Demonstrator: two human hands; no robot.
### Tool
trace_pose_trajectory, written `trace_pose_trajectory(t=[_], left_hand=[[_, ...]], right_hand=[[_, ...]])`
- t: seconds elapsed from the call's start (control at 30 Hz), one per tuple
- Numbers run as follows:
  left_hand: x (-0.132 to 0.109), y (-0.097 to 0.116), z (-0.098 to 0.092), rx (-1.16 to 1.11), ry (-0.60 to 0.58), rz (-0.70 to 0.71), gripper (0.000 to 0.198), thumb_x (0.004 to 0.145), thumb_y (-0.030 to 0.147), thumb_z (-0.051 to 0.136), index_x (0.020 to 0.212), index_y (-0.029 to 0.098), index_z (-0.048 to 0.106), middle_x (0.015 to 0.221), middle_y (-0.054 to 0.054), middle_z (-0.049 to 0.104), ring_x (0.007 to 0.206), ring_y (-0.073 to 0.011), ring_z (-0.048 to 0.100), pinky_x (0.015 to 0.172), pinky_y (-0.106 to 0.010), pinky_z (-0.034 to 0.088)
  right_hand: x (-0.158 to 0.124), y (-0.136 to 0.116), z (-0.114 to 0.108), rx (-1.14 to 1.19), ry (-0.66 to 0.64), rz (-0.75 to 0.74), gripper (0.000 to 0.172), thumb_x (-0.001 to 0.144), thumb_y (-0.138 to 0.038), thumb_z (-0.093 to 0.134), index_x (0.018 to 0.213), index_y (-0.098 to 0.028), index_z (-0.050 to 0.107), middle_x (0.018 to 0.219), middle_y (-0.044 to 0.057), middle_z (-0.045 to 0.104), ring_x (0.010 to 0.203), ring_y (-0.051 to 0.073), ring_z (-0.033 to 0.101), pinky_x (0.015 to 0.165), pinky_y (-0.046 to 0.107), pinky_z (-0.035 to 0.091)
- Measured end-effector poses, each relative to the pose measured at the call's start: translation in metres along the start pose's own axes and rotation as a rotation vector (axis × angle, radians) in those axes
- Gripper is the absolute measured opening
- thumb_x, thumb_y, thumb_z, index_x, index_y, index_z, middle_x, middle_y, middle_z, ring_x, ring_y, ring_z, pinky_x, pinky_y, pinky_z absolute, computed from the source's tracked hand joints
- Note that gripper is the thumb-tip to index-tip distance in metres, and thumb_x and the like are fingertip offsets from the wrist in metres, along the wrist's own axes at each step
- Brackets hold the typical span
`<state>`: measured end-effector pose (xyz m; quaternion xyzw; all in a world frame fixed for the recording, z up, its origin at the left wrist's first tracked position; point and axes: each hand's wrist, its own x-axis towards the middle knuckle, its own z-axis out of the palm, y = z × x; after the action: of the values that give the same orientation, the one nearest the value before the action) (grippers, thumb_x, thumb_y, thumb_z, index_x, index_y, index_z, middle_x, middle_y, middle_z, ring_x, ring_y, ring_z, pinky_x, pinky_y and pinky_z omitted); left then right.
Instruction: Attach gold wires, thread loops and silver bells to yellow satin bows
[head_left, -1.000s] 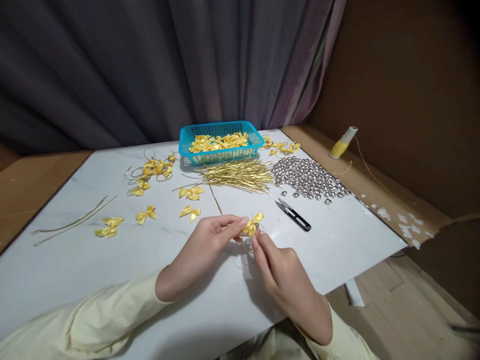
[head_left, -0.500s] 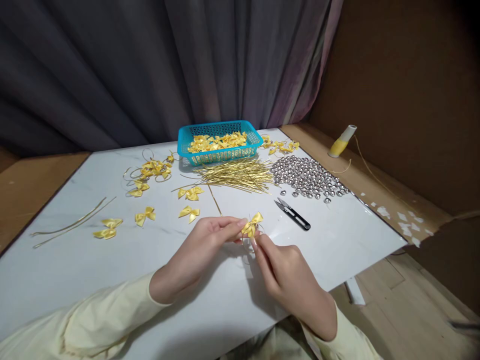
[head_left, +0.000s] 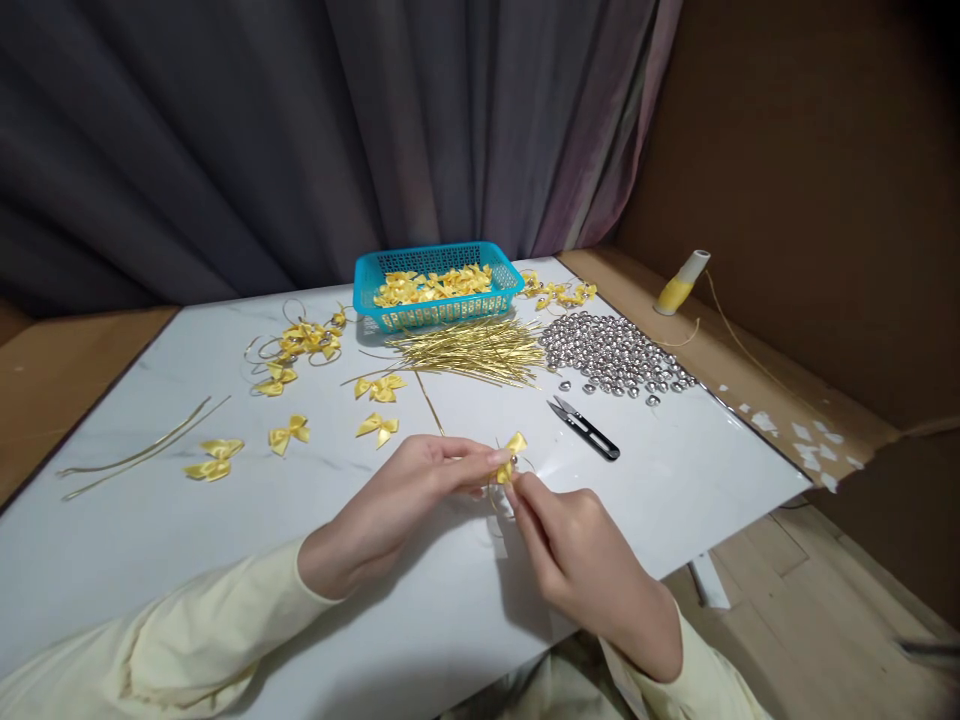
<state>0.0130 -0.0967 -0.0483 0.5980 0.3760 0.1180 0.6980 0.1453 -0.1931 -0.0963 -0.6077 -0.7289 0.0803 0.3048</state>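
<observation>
Over the front middle of the table, my left hand [head_left: 442, 468] pinches a yellow ribbon bow [head_left: 516, 443] between thumb and fingers. A small silver bead shows at the bow's middle, and a thin gold cord loops below it. My right hand [head_left: 574, 535] is closed at the bow's lower right, its thumb and forefinger on the bow and cord; exactly which part they grip is partly hidden. Loose yellow bows [head_left: 377, 430] lie beyond my left hand. Black thread snips [head_left: 587, 428] rest to the upper right of the hands.
A blue basket [head_left: 439, 318] of yellow bows stands at the back. Before it lies a bundle of gold cords [head_left: 469, 350], with silver beads [head_left: 611, 350] to the right. Corded bows [head_left: 307, 340] are heaped on the left. A yellow thread spool [head_left: 681, 285] stands on the right ledge.
My left thumb has slid slightly right over the bow, covering more of it. The bow has turned a little and both hands remain on it.
</observation>
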Motion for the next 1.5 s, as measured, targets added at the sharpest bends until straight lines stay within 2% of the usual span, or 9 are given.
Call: trace_pose_trajectory(t=[0.27,0.6,0.7,0.8,0.93,1.13,1.23,1.33,1.5], left_hand=[[-0.002,0.003,0.001,0.055,0.042,0.032,0.022,0.079,0.034,0.06,0.075,0.013,0.067,0.08,-0.005,0.068,0.076,-0.0153,0.057,0.069,-0.023,0.041],[-0.006,0.009,0.003,0.319,0.172,-0.018,0.037,0.071,0.052,0.061,0.08,0.017,0.065,0.059,0.0,0.064,0.049,-0.0112,0.048,0.047,-0.02,0.028],[-0.005,0.012,0.001,0.345,0.226,0.034,0.039,0.071,0.053,0.06,0.081,0.016,0.067,0.061,-0.001,0.064,0.05,-0.0124,0.049,0.047,-0.021,0.03],[-0.003,0.017,-0.003,0.356,0.309,0.141,0.037,0.071,0.051,0.06,0.08,0.016,0.068,0.066,-0.002,0.065,0.055,-0.0141,0.052,0.049,-0.022,0.032],[-0.002,0.02,-0.008,0.423,0.382,0.165,0.034,0.071,0.049,0.062,0.077,0.017,0.068,0.047,0.003,0.054,0.044,-0.0101,0.039,0.043,-0.022,0.025],[-0.003,0.02,-0.008,0.428,0.417,0.19,0.03,0.07,0.046,0.064,0.071,0.017,0.067,0.044,0.005,0.049,0.043,-0.0073,0.031,0.042,-0.02,0.022],[-0.003,0.021,-0.007,0.435,0.393,0.179,0.029,0.071,0.046,0.063,0.069,0.017,0.067,0.045,0.004,0.053,0.043,-0.0079,0.034,0.043,-0.02,0.023],[-0.004,0.021,-0.005,0.446,0.352,0.124,0.031,0.071,0.047,0.062,0.07,0.017,0.068,0.045,0.003,0.055,0.043,-0.0088,0.037,0.043,-0.02,0.024],[-0.006,0.018,-0.003,0.401,0.27,0.071,0.031,0.07,0.048,0.063,0.073,0.018,0.067,0.055,0.0,0.064,0.049,-0.0116,0.049,0.047,-0.02,0.03]], right_hand=[[-0.001,-0.003,-0.003,0.175,0.001,0.061,0.019,0.091,-0.019,0.03,0.088,-0.015,0.049,0.052,-0.005,0.042,0.039,0.011,0.038,0.043,0.023,0.025],[0.0,-0.001,-0.003,0.541,0.052,0.169,0.015,0.091,-0.02,0.037,0.08,-0.019,0.047,0.055,-0.006,0.037,0.044,0.008,0.035,0.047,0.02,0.027],[0.0,-0.001,-0.004,0.593,0.066,0.221,0.01,0.091,-0.023,0.04,0.093,-0.02,0.049,0.053,-0.008,0.032,0.043,0.007,0.03,0.045,0.02,0.024],[-0.003,-0.002,-0.007,0.711,0.107,0.317,0.022,0.089,-0.025,0.046,0.11,-0.023,0.043,0.05,-0.01,0.027,0.043,0.008,0.027,0.044,0.019,0.023],[-0.004,0.002,-0.011,1.022,0.159,0.452,0.032,0.085,-0.028,0.053,0.113,-0.022,0.039,0.051,-0.009,0.04,0.047,0.007,0.036,0.046,0.017,0.03],[-0.008,0.009,-0.008,1.451,-0.083,0.55,0.019,0.085,-0.029,0.054,0.099,-0.021,0.043,0.052,-0.007,0.051,0.033,0.001,0.027,0.035,0.015,0.02],[-0.009,0.004,-0.005,1.322,0.0,0.546,0.023,0.083,-0.033,0.055,0.099,-0.023,0.042,0.071,-0.004,0.058,0.031,0.0,0.028,0.032,0.016,0.018],[-0.007,-0.003,-0.002,0.957,0.188,0.465,0.024,0.083,-0.031,0.055,0.103,-0.025,0.042,0.085,-0.001,0.057,0.034,0.001,0.032,0.033,0.018,0.022],[0.0,-0.007,0.005,0.476,0.234,0.255,0.009,0.089,-0.027,0.045,0.095,-0.021,0.048,0.068,-0.003,0.056,0.038,0.006,0.038,0.039,0.02,0.028]])
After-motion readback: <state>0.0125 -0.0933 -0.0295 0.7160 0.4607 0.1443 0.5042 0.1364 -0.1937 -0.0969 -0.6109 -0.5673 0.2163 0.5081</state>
